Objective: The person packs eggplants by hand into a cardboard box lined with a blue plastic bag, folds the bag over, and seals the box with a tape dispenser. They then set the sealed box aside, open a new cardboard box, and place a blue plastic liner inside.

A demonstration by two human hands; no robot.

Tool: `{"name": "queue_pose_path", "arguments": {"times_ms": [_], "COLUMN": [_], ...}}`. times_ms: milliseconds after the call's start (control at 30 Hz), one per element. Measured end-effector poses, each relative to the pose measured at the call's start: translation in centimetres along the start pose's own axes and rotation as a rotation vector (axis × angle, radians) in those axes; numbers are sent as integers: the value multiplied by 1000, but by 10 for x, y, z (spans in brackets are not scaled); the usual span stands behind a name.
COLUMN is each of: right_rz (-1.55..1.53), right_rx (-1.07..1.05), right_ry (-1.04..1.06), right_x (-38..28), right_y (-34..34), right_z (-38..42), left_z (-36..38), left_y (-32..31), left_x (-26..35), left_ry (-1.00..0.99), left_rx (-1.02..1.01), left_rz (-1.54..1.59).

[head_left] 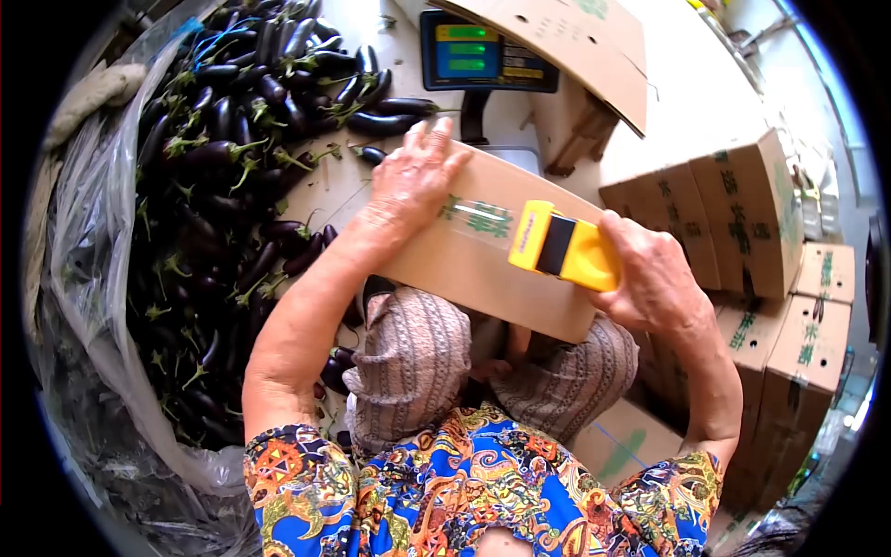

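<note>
A cardboard box with green print lies across my knees, its long narrow side facing up. My left hand grips the box's left end, the fingers bent over the far edge. In my right hand is a yellow tape dispenser with a black band, resting on the right part of the box. A strip of clear tape runs over the green print from near my left hand to the dispenser. The right fingertips are partly hidden behind the dispenser.
A big heap of eggplants fills the left side, bordered by clear plastic sheeting. Ahead stands a scale display with green readouts, partly covered by a cardboard box flap. Several printed boxes are stacked at the right.
</note>
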State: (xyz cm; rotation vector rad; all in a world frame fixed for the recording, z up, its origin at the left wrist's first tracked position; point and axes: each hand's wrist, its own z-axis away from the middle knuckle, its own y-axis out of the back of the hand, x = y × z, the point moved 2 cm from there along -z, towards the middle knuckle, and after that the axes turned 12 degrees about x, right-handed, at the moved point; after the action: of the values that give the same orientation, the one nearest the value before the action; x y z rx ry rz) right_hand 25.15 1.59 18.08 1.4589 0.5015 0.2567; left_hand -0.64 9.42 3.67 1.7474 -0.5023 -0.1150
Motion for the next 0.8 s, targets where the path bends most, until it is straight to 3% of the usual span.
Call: {"name": "queue_pose_path", "arguments": {"times_ms": [33, 100, 133, 200, 300, 600, 733, 800], "right_rz": [-69, -126, -100, -120, -200, -323, -589, -667], "right_rx": [40, 91, 107, 154, 228, 272, 332, 486], "right_ry": [-38, -96, -140, -205, -217, -219, -214, -126], "right_x": [12, 29, 38, 63, 85, 110, 120, 124], "right_y": [1, 4, 1, -9, -31, -89, -141, -175], "right_z": [18, 51, 67, 100, 129, 132, 129, 128], "left_z": [2, 0, -5, -4, -6, -5, -8, -9], "left_y": [5, 6, 16, 19, 6, 3, 2, 6], "left_x": [0, 2, 8, 8, 4, -2, -3, 1], "left_ry": [-88, 17, 304, 172, 272, 239, 234, 216], "left_rx": [45, -8, -64, -2, 16, 71, 69, 68], "left_rz": [-31, 25, 133, 144, 199, 213, 258, 253]}}
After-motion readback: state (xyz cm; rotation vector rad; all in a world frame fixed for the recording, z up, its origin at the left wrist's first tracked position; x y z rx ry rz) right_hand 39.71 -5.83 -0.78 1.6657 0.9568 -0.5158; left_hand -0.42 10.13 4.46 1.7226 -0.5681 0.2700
